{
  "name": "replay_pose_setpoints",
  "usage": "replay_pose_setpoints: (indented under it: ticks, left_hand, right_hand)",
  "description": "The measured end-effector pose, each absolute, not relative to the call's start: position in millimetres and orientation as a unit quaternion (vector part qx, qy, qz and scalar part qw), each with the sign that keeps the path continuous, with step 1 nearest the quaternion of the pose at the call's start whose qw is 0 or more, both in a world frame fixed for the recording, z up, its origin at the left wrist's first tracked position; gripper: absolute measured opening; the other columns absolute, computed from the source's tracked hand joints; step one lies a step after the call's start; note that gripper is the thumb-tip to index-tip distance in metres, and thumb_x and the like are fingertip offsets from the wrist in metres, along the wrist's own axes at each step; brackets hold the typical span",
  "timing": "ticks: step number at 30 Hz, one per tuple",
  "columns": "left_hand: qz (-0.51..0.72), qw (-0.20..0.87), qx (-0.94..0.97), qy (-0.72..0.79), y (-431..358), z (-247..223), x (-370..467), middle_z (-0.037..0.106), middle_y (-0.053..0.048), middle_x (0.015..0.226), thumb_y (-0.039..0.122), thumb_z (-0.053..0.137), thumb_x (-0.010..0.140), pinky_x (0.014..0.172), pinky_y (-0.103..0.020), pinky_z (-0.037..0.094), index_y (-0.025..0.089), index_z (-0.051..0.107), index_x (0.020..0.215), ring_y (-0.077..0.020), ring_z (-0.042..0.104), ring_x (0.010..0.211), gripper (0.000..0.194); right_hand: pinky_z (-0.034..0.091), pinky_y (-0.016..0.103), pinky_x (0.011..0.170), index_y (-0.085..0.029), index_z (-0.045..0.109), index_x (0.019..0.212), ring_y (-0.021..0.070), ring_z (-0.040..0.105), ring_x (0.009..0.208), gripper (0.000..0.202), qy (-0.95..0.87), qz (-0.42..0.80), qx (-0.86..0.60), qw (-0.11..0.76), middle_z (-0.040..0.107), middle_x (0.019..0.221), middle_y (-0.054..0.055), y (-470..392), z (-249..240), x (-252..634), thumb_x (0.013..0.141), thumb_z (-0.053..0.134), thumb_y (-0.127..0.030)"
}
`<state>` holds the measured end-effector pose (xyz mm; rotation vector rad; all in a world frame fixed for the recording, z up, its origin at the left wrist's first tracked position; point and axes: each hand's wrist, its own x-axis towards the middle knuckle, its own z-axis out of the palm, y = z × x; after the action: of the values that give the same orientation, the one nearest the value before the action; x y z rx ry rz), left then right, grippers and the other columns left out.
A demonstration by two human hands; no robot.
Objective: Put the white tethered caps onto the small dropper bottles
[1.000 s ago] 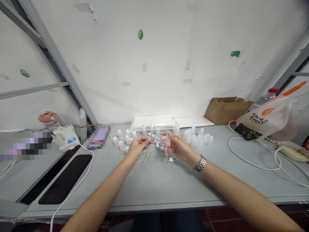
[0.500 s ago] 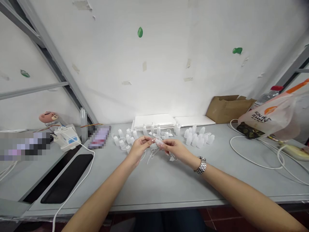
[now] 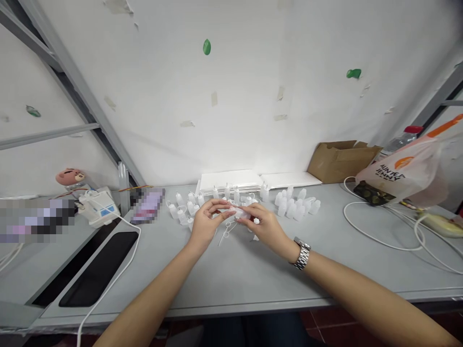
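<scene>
My right hand [image 3: 265, 226] is closed around a small translucent plastic squeeze bottle [image 3: 242, 212], held nearly level above the table. My left hand [image 3: 208, 221] pinches the bottle's left end between thumb and fingers; the fingertips partly hide what sits there. Below them lies a loose white cap with a looped strap [image 3: 226, 232]. Left of my hands stand several bottles fitted with needle-tipped tops [image 3: 181, 217]. More fitted bottles [image 3: 265, 194] stand behind my hands. On the right is a cluster of bottles without such tops [image 3: 298, 210].
White sheets [image 3: 231, 180] are stacked against the wall. A cardboard box [image 3: 340, 161], a plastic bag [image 3: 401, 178] and a white cable [image 3: 376, 247] occupy the right side. To the left are a phone [image 3: 148, 206], a white power strip [image 3: 99, 207] and a black pad [image 3: 99, 270].
Both hands have shifted their grip. The bottle's body now shows between them, and my right hand covers more of the loose white parts near it. The view has moved slightly.
</scene>
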<state>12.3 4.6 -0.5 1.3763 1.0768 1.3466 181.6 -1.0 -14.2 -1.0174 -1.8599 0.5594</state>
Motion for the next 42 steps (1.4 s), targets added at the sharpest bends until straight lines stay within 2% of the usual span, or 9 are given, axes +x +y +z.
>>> replay_pose_setpoints:
  ticks: [6,12,17,22,27,32,38,42]
  left_hand:
    - [0.537,0.462,0.564,0.424,2.5,1.5,14.3,0.068,-0.006,0.092,0.033,0.071,0.063,0.083,-0.035,0.047,0.018,0.060,0.087,-0.0204,0.061,0.092,0.031]
    - [0.530,0.403,0.606,0.436,-2.3,3.2,16.6,0.068,-0.007,0.091,0.033,0.070,0.063,0.084,-0.036,0.048,0.019,0.063,0.086,-0.0228,0.060,0.096,0.028]
    - [0.542,0.336,0.630,0.443,-6.7,1.3,19.6,0.067,-0.005,0.097,0.035,0.067,0.067,0.089,-0.035,0.045,0.021,0.065,0.086,-0.0211,0.060,0.096,0.024]
    - [0.514,0.374,0.634,0.441,-6.4,3.4,17.7,0.067,-0.005,0.100,0.033,0.067,0.067,0.092,-0.036,0.042,0.022,0.063,0.094,-0.0219,0.058,0.102,0.029]
    - [0.515,0.416,0.628,0.409,-7.8,7.5,16.6,0.068,-0.005,0.101,0.031,0.067,0.068,0.099,-0.038,0.034,0.022,0.058,0.103,-0.0219,0.053,0.111,0.036]
    - [0.513,0.480,0.601,0.381,-7.6,7.2,18.3,0.067,-0.007,0.104,0.033,0.064,0.072,0.092,-0.036,0.042,0.021,0.060,0.098,-0.0230,0.056,0.107,0.029]
    - [0.554,0.486,0.566,0.370,-4.2,6.3,16.2,0.065,-0.009,0.107,0.034,0.062,0.074,0.094,-0.036,0.040,0.019,0.058,0.104,-0.0230,0.053,0.111,0.033]
    - [0.563,0.487,0.549,0.379,-0.4,2.7,14.2,0.067,-0.008,0.102,0.031,0.066,0.070,0.091,-0.035,0.042,0.018,0.060,0.099,-0.0225,0.057,0.104,0.032]
  right_hand:
    - [0.047,0.031,0.064,-0.023,0.062,0.105,0.0143,0.052,0.066,0.026,-0.767,0.189,-0.398,0.466,0.054,0.079,0.004,-1.7,-15.5,181.8,0.081,0.057,-0.031]
    - [0.048,0.031,0.062,-0.026,0.059,0.109,0.0155,0.054,0.069,0.027,-0.780,0.148,-0.380,0.474,0.055,0.083,0.005,-1.8,-17.7,182.4,0.083,0.053,-0.029]
    - [0.049,0.031,0.062,-0.026,0.059,0.110,0.0151,0.053,0.068,0.027,-0.785,0.153,-0.384,0.462,0.054,0.082,0.005,-2.3,-18.2,182.7,0.084,0.051,-0.029]
    - [0.049,0.031,0.063,-0.023,0.059,0.110,0.0151,0.052,0.068,0.027,-0.791,0.158,-0.385,0.448,0.054,0.081,0.005,-4.7,-14.8,182.8,0.085,0.050,-0.028]
    - [0.049,0.031,0.063,-0.023,0.055,0.114,0.0157,0.053,0.070,0.028,-0.796,0.106,-0.370,0.467,0.055,0.086,0.007,-4.8,-14.8,183.5,0.087,0.046,-0.025]
    - [0.049,0.031,0.065,-0.021,0.054,0.115,0.0162,0.052,0.073,0.030,-0.808,0.089,-0.362,0.456,0.054,0.087,0.008,-5.1,-18.0,182.3,0.087,0.046,-0.023]
    - [0.048,0.029,0.063,-0.020,0.058,0.110,0.0133,0.050,0.063,0.028,-0.782,0.126,-0.389,0.470,0.054,0.079,0.005,-6.3,-14.3,179.6,0.084,0.052,-0.029]
    - [0.047,0.029,0.063,-0.017,0.060,0.108,0.0132,0.048,0.062,0.028,-0.775,0.152,-0.406,0.460,0.054,0.078,0.005,-7.6,-10.8,179.6,0.083,0.053,-0.030]
